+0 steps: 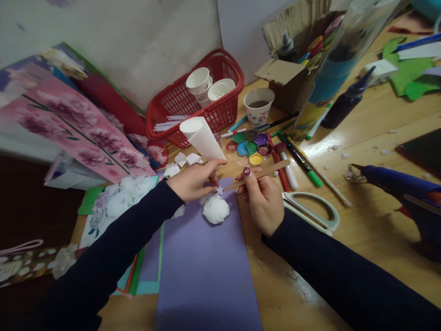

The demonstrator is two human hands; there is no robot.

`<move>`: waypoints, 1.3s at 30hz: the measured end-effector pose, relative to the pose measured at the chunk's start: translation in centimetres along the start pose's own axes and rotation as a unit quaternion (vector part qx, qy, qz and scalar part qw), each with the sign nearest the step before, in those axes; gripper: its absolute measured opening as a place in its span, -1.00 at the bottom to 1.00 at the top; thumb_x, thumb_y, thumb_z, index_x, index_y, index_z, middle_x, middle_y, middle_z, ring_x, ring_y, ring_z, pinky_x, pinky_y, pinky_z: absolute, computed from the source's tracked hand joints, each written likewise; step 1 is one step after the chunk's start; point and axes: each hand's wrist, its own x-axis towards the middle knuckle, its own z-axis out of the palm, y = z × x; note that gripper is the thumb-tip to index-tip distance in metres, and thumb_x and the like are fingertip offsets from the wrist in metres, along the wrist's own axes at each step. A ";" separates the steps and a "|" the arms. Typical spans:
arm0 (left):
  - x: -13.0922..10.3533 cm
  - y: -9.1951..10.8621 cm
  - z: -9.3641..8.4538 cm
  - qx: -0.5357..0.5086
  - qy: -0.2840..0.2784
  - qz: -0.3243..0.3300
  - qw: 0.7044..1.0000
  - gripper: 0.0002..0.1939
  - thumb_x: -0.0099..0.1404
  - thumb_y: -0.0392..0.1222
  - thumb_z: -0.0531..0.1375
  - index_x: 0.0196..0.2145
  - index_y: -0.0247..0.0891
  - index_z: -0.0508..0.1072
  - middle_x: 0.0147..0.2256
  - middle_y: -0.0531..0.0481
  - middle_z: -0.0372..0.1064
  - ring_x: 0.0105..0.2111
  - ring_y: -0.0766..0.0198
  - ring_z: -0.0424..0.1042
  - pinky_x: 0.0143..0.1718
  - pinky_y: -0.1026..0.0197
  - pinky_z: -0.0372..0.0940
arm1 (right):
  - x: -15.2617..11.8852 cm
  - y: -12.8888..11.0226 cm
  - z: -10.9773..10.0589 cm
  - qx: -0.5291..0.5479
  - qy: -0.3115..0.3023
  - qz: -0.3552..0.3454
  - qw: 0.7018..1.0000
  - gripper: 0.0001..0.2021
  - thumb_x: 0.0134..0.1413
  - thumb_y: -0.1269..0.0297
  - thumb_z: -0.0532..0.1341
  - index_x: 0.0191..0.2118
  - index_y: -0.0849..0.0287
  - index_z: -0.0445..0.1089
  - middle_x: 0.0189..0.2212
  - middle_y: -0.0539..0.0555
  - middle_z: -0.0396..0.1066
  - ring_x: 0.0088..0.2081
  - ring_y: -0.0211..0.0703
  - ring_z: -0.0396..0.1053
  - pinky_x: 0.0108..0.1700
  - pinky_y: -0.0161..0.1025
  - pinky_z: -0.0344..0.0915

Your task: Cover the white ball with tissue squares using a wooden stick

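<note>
from where i stand, the person seems to be in a fine stage of the work: aiming a stick (pixel 272 170) at the gathered end of a white ball (pixel 216 210). the ball lies near the far end of a purple sheet (pixel 206 276) on the desk (pixel 275 271), its tuft pointing away from the person. the right grip (pixel 263 197) is clamped on the stick, thumb on top; the tip is right by the tuft, though i can't tell if they touch. the left grip (pixel 193 181) curls over the tuft, thumb at its side, but i can't tell whether it pinches. i'd say the next move calls for a steady ball and a light, short push of the tip. as for room, the sheet is bare from the ball toward the person, and its right edge runs near the ball. beyond, things crowd in: a paper roll (pixel 206 139) rises just behind the left fingers, paints (pixel 251 146) sit past the stick, and scissors (pixel 319 209) lie against the right wrist's side. the glue gun (pixel 406 184) is well apart, farther right.
</note>
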 end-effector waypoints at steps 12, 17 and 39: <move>0.6 0.0 0.2 0.024 -0.012 -0.015 1.000 -0.31 0.19 -0.39 0.20 0.21 -0.39 0.02 -0.32 -0.05 0.52 -0.28 0.18 0.50 -0.19 0.18 0.29 | 0.1 0.1 0.1 0.001 -0.001 -0.004 1.000 -0.60 0.25 -0.02 0.05 -0.43 0.17 0.37 -0.61 -0.01 0.30 -0.55 -0.23 0.27 -0.46 -0.27 0.19; 0.6 0.4 0.0 0.030 -0.020 -0.031 0.999 -0.33 0.19 -0.38 0.21 0.20 -0.38 0.04 -0.33 -0.03 0.52 -0.29 0.18 0.50 -0.21 0.19 0.28 | 0.0 0.2 0.1 0.001 -0.003 -0.012 1.000 -0.59 0.25 -0.02 0.04 -0.46 0.17 0.36 -0.61 -0.01 0.31 -0.54 -0.23 0.27 -0.46 -0.27 0.19; -1.4 0.5 -0.4 0.030 0.036 -0.023 0.999 -0.49 0.21 -0.48 0.05 0.12 -0.35 0.16 -0.15 -0.16 0.50 -0.16 0.18 0.51 -0.11 0.13 0.34 | 0.0 0.1 0.1 -0.093 -0.095 -0.061 0.989 -0.51 0.27 -0.06 -0.01 -0.54 0.16 0.32 -0.57 0.04 0.35 -0.54 -0.23 0.29 -0.44 -0.27 0.20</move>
